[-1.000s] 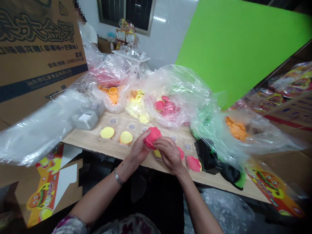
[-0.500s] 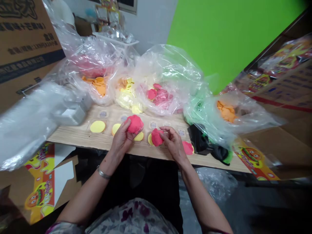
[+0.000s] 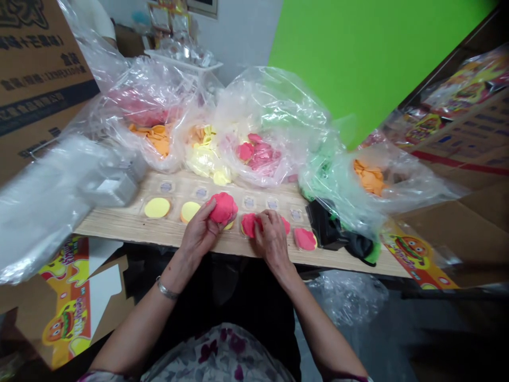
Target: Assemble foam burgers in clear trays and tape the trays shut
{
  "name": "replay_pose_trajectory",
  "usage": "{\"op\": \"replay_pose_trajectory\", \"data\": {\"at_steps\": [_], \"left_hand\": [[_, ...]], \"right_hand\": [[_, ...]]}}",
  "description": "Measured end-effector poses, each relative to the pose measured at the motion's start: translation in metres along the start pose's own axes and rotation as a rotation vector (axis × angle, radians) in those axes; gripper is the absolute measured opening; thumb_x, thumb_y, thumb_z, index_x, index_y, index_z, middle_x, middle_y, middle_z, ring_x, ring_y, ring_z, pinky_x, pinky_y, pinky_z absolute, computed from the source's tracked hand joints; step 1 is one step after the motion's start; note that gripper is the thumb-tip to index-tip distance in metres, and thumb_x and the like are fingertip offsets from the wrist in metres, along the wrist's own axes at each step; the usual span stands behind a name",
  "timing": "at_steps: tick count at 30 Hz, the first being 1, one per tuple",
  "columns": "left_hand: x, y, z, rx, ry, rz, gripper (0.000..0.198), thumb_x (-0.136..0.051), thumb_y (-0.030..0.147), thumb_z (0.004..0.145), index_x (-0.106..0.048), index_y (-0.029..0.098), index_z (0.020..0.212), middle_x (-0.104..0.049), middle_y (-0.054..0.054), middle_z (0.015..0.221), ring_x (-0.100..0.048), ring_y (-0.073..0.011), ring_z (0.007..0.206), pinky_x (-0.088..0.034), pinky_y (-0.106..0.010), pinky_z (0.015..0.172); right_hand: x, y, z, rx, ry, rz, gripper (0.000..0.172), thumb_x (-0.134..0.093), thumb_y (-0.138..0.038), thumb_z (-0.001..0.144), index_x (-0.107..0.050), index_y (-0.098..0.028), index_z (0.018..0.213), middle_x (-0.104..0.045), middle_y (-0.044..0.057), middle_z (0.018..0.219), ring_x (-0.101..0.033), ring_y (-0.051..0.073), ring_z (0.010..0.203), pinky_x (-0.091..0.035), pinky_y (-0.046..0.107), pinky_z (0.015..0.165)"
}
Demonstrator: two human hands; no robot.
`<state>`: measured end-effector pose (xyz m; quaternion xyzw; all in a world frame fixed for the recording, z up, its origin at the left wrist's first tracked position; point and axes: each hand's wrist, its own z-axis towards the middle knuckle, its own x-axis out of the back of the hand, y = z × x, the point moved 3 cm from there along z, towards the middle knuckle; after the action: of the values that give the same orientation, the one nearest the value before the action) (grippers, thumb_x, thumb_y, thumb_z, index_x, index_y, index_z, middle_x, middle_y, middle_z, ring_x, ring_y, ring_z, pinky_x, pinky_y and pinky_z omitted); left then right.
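My left hand (image 3: pixel 201 232) is closed round a small stack of pinkish-red scalloped discs (image 3: pixel 224 208), held above a tray compartment with a yellow disc that shows only in part. Lower to the right, my right hand (image 3: pixel 272 237) has curled fingers on a red scalloped disc (image 3: pixel 248 225) lying in a clear plastic tray; its fingertips are partly hidden. Another red disc (image 3: pixel 285 225) shows just behind that hand, and a further red piece (image 3: pixel 305 239) lies over a yellow one to the right. Bare yellow discs (image 3: pixel 157 207) sit in the clear trays at left.
Along the table's back stand clear bags with orange pieces (image 3: pixel 155 139), yellow pieces (image 3: pixel 204 159), red pieces (image 3: pixel 264 159) and green pieces (image 3: pixel 324 172). A black holder (image 3: pixel 326 225) stands at right. Stacked clear trays (image 3: pixel 115 183) are at left, beside a large carton (image 3: pixel 43 69).
My right hand has lowered the red disc into the tray and its fingers have curled over it. My left hand has shifted slightly, still holding its stack.
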<state>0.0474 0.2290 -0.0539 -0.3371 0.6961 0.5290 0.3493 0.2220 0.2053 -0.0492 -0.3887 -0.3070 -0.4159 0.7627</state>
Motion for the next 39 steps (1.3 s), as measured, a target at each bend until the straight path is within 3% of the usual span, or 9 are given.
{"op": "replay_pose_trajectory", "data": {"at_steps": [6,8,12,15,20,24,28,32,39], "left_hand": [[-0.008,-0.003,-0.005,0.055,-0.051,-0.073,0.027,-0.047,0.027,0.092,-0.062,0.012,0.108,-0.067,-0.012,0.110,-0.065,-0.0237,0.097,-0.053,-0.045,0.088],[-0.010,-0.004,-0.006,0.060,-0.062,-0.076,0.030,-0.046,0.030,0.093,-0.062,0.011,0.110,-0.067,-0.013,0.110,-0.064,-0.0242,0.099,-0.053,-0.044,0.088],[-0.013,-0.009,-0.009,0.083,-0.085,-0.046,0.034,-0.044,0.034,0.094,-0.062,0.010,0.110,-0.067,-0.014,0.109,-0.065,-0.0231,0.096,-0.054,-0.038,0.084],[-0.018,-0.014,-0.012,0.119,-0.130,-0.037,0.034,-0.044,0.034,0.094,-0.062,0.011,0.110,-0.066,-0.014,0.110,-0.065,-0.0218,0.095,-0.054,-0.036,0.082],[-0.017,-0.018,-0.014,0.149,-0.143,-0.062,0.032,-0.045,0.035,0.093,-0.063,0.010,0.105,-0.068,-0.013,0.102,-0.065,-0.0190,0.084,-0.054,-0.032,0.075],[-0.010,-0.014,-0.013,0.119,-0.072,-0.093,0.027,-0.048,0.032,0.092,-0.064,0.011,0.099,-0.069,-0.011,0.094,-0.065,-0.0174,0.078,-0.055,-0.029,0.069],[-0.006,-0.005,-0.014,0.062,-0.010,-0.094,0.014,-0.054,0.015,0.087,-0.063,0.014,0.097,-0.068,-0.007,0.096,-0.066,-0.0161,0.083,-0.056,-0.029,0.075],[0.007,0.019,-0.020,-0.082,0.072,-0.031,0.033,-0.056,0.002,0.080,-0.058,0.016,0.110,-0.066,-0.007,0.102,-0.066,-0.0183,0.092,-0.054,-0.038,0.089],[0.028,0.054,-0.040,-0.208,0.095,0.035,0.034,-0.054,0.002,0.083,-0.055,0.018,0.113,-0.064,-0.007,0.106,-0.067,-0.0191,0.093,-0.049,-0.052,0.095]], "right_hand": [[-0.002,-0.002,-0.001,0.122,-0.161,0.163,0.014,-0.052,-0.022,0.089,-0.065,-0.020,0.084,-0.060,0.007,0.083,-0.055,0.020,0.079,-0.046,0.033,0.071],[0.001,0.000,0.003,0.091,-0.137,0.215,0.014,-0.054,-0.026,0.089,-0.066,-0.020,0.082,-0.061,0.007,0.081,-0.057,0.020,0.078,-0.047,0.033,0.070],[0.015,-0.002,0.027,-0.032,-0.009,0.378,0.023,-0.059,-0.036,0.086,-0.062,-0.020,0.103,-0.062,0.008,0.096,-0.059,0.020,0.085,-0.049,0.033,0.073],[0.014,-0.012,0.046,0.037,0.001,0.454,0.033,-0.065,-0.036,0.082,-0.061,-0.018,0.109,-0.060,0.011,0.108,-0.058,0.022,0.095,-0.050,0.035,0.078],[0.007,-0.030,0.054,0.163,0.040,0.527,0.006,-0.063,-0.026,0.082,-0.063,-0.020,0.084,-0.065,0.007,0.100,-0.060,0.021,0.096,-0.048,0.038,0.087],[0.009,-0.038,0.046,0.169,-0.042,0.596,0.007,-0.054,-0.023,0.088,-0.061,-0.022,0.088,-0.067,0.004,0.088,-0.064,0.017,0.085,-0.051,0.033,0.079],[0.015,-0.036,0.045,0.008,-0.035,0.817,0.014,-0.061,-0.028,0.083,-0.058,-0.022,0.096,-0.068,0.004,0.092,-0.066,0.017,0.086,-0.053,0.033,0.079],[0.010,-0.029,0.050,-0.223,-0.023,0.968,0.032,-0.067,-0.034,0.078,-0.055,-0.022,0.104,-0.068,0.005,0.096,-0.067,0.019,0.088,-0.055,0.034,0.079],[-0.035,-0.031,0.048,-0.254,-0.190,0.937,0.022,-0.060,-0.033,0.080,-0.057,-0.020,0.097,-0.068,0.004,0.091,-0.065,0.018,0.084,-0.052,0.033,0.077]]}}
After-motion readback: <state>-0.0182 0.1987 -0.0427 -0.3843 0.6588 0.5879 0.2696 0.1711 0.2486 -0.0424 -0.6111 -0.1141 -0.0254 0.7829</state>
